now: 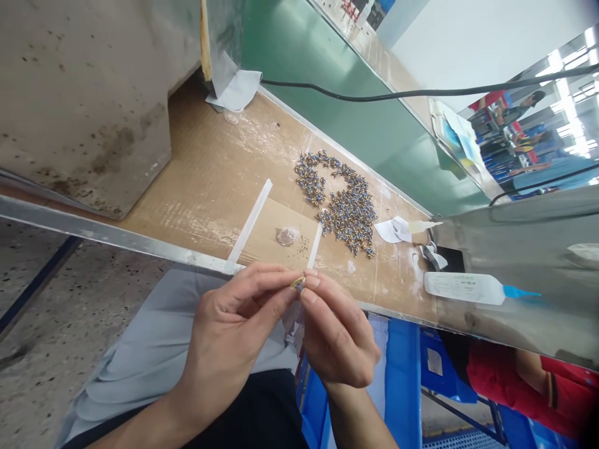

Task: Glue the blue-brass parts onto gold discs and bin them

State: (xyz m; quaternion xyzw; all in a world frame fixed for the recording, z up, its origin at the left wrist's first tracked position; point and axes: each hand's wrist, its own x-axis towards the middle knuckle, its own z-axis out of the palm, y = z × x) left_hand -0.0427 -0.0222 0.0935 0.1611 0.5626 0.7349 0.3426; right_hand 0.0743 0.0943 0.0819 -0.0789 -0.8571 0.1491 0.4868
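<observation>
Between my two hands, just in front of the table edge, is a small blue and gold metal piece (298,285). My left hand (238,318) pinches it from the left with thumb and forefinger. The fingertips of my right hand (339,330) close on it from the right, and they cover much of it. On the table beyond lies a pile of similar blue and gold pieces (349,212). Nearer my hands, a small clear dish or bag (287,235) rests on a taped cardboard patch (262,240), with tiny gold bits (303,245) scattered beside it.
A white bottle with a blue nozzle (465,288) lies at the right, near a smaller bottle (421,226) and white paper (393,229). A stained metal box (84,93) stands at the left. Blue bins (402,374) sit below the table. A person in red (505,380) is at the lower right.
</observation>
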